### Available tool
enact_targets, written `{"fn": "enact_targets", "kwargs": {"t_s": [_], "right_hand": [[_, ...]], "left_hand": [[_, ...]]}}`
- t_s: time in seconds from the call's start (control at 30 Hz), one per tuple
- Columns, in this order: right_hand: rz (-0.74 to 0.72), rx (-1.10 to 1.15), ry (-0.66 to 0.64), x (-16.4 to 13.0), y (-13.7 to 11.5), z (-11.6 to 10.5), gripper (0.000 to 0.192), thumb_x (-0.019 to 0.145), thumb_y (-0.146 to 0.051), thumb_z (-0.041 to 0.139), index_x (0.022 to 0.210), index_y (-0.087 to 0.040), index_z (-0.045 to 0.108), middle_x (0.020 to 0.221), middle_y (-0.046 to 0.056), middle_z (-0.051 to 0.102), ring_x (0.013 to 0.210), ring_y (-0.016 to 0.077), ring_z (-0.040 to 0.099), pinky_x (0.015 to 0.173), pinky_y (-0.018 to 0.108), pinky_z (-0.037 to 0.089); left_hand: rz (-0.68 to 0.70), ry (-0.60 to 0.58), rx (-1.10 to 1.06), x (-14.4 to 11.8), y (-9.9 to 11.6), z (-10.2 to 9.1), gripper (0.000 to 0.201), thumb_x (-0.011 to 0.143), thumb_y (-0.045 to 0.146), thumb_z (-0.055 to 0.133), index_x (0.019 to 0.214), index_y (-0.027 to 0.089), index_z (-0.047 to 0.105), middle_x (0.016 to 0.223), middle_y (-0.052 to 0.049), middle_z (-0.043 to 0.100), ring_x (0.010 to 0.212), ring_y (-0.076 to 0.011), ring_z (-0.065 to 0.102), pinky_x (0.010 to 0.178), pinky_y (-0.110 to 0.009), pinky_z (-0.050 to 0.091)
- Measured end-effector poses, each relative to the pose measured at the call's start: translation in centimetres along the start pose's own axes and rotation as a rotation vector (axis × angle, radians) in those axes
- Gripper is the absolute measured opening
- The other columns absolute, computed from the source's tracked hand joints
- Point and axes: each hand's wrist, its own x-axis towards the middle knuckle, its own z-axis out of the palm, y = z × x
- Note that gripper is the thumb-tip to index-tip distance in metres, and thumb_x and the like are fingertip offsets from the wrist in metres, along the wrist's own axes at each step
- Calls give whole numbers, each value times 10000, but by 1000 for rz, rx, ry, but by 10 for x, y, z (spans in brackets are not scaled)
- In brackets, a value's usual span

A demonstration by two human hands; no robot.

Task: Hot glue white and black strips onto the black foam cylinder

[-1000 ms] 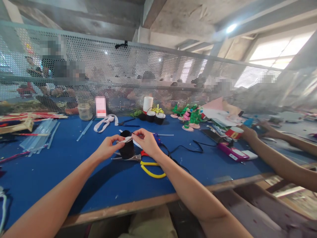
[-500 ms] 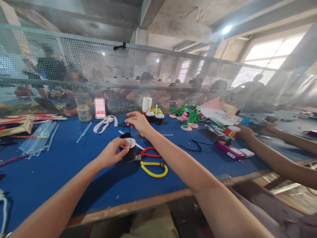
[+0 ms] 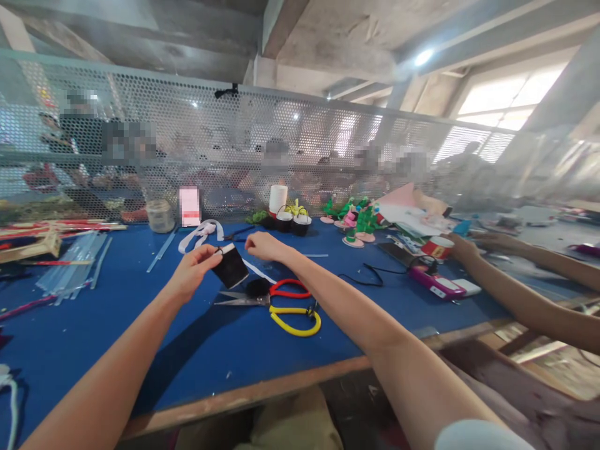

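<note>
Black small cup (image 3: 229, 267) is pinched in the left hand (image 3: 192, 272), tilted, lifted clear of the blue table (image 3: 140, 312). Right hand (image 3: 263, 245) sits just beside it, fingers curled shut; what it pinches is too small to tell. Scissors (image 3: 276, 300) with red and yellow handles lie flat on the table below the cup. Co-worker's hand (image 3: 462, 249) rests far right, well apart.

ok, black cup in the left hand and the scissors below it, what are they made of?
Black cup: matte black wrap, probably felt or foam, with a pale rim; hard to confirm. Scissors: grey blades with a dull sheen, likely metal; glossy red and yellow loop handles, likely plastic or rubber coated.
</note>
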Motion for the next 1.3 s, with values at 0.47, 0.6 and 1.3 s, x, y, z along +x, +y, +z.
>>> {"fn": "enact_targets", "kwargs": {"t_s": [0.47,0.6,1.3], "right_hand": [[44,106,-397,-15,10,2,230,667,-339,594,775,-141,637,633,45,641,539,143,577,481,209,405],[256,600,141,29,15,-13,365,749,-416,513,917,-100,584,749,80,630,542,93,557,476,182,430],[384,-135,71,-62,88,10,128,658,-220,605,747,-141,652,729,121,668,751,215,622,614,228,423]], "left_hand": [[-343,-176,-366,-4,11,-14,202,479,173,711,620,151,568,562,25,559,560,-107,505,578,-227,375],[-378,-340,-351,-9,7,-7,169,529,203,702,576,132,557,545,18,553,534,-93,489,564,-217,357],[-224,-111,-180,-7,-9,15,173,535,241,689,556,151,542,558,44,539,573,-95,461,605,-220,334]]}}
